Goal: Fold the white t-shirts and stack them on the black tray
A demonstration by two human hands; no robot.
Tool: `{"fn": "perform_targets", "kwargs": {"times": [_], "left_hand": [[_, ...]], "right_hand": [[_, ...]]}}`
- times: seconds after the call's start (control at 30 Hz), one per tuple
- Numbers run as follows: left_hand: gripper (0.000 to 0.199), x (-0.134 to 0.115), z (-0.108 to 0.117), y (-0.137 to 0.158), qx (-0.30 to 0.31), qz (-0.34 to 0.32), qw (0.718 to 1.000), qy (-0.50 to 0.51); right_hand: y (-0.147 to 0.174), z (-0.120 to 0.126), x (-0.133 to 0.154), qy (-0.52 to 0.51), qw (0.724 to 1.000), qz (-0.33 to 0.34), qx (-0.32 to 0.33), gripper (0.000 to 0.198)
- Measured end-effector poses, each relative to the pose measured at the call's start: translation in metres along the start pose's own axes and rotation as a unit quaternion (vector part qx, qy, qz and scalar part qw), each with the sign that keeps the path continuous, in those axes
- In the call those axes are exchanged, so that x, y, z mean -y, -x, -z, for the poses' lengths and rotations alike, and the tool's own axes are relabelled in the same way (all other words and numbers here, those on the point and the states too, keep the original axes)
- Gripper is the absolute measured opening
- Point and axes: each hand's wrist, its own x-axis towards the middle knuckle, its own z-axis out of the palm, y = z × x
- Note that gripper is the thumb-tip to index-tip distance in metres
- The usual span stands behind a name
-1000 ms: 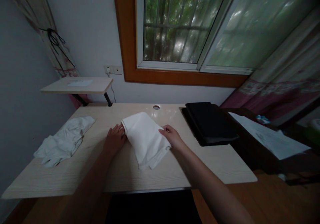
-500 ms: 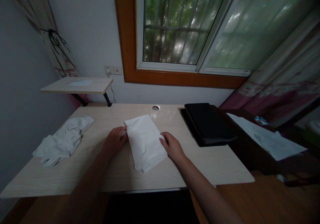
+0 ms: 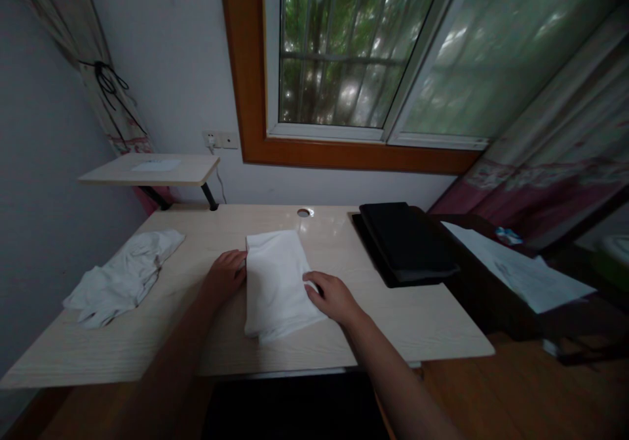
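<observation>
A folded white cloth [image 3: 278, 286] lies flat on the desk in front of me, its left side running nearly straight toward me. At its upper left edge, my left hand [image 3: 227, 275] rests on the desk with fingers stretched out, the fingertips touching the fold. My right hand [image 3: 333, 294] is closed on the right edge, its thumb and forefinger tips close together on the fabric. Left of my left arm, a second white cloth [image 3: 125, 276] is crumpled in a loose heap.
The pale wooden desk [image 3: 393, 325] carries a black folder [image 3: 405, 240] at the right and a small raised shelf [image 3: 189, 173] at the back left. A round cable hole [image 3: 303, 213] sits near the back edge. Right of the desk, papers [image 3: 515, 266] lie on a dark surface.
The folded cloth has turned clockwise, so its sides line up more squarely with the desk. My right hand has moved slightly left with its edge; my left hand has stayed almost in place.
</observation>
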Motion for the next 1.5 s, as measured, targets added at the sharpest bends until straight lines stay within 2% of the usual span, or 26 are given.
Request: {"fn": "perform_targets", "kwargs": {"times": [0.53, 0.9, 1.17, 1.27, 1.37, 1.43, 1.5], "left_hand": [[0.046, 0.003, -0.003, 0.001, -0.001, -0.002, 1.000, 0.002], [0.039, -0.004, 0.009, 0.001, -0.026, -0.020, 0.999, 0.027], [0.027, -0.016, 0.019, 0.003, -0.023, -0.038, 0.998, 0.052], [0.027, -0.021, 0.018, 0.003, -0.018, -0.067, 0.996, 0.062], [0.024, -0.026, 0.016, 0.002, -0.023, -0.111, 0.991, 0.071], [0.024, -0.029, 0.015, 0.001, -0.022, -0.136, 0.987, 0.081], [0.026, -0.032, 0.015, 0.001, -0.015, -0.146, 0.985, 0.088]], "right_hand": [[0.006, -0.004, 0.002, 0.008, 0.999, -0.018, -0.035, 0.028], [0.007, -0.004, 0.001, 0.009, 0.999, -0.018, -0.034, 0.028], [0.015, 0.000, 0.016, 0.107, 0.987, 0.078, -0.088, 0.023], [0.018, -0.006, 0.024, 0.097, 0.984, 0.139, -0.058, 0.025], [0.017, -0.013, 0.032, 0.094, 0.976, 0.196, -0.018, 0.042], [0.016, -0.016, 0.035, 0.099, 0.973, 0.207, 0.004, 0.052], [0.014, -0.017, 0.035, 0.107, 0.974, 0.199, 0.022, 0.054]]}}
